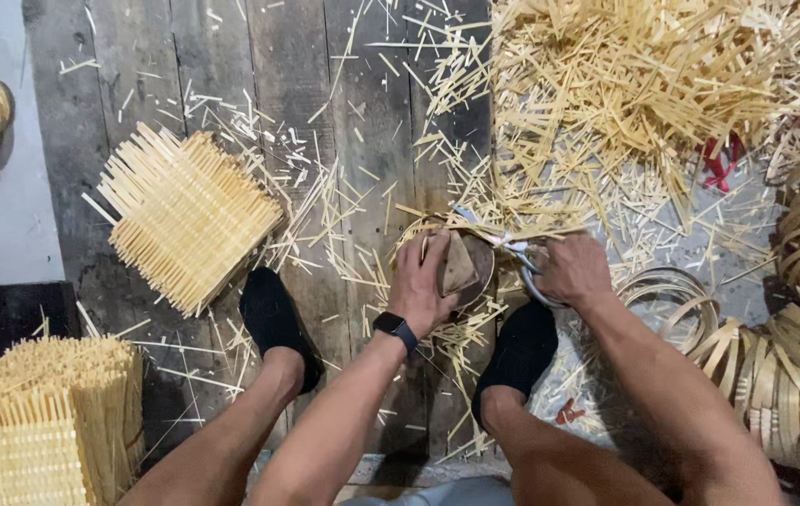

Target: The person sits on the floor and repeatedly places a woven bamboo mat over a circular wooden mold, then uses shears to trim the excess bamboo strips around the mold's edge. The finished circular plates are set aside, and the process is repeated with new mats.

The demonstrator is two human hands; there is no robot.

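Left hand [422, 281]: lying just below the middle of the frame, fingers curling around the near edge of a round woven piece [461, 264], gripping it.
Round woven piece: sitting directly under and to the right of the left hand, between the two hands, with loose strip ends sticking out at its top.
Right hand [571, 270]: closing around the handles of the scissors [505, 242], just right of the woven piece.
Scissors: blades pointing toward the upper left, crossing the top edge of the woven piece.
Surroundings: square woven mat [185, 217] lying at the left on the plank floor [231, 66]; cut strips [644, 84] piling at the upper right.
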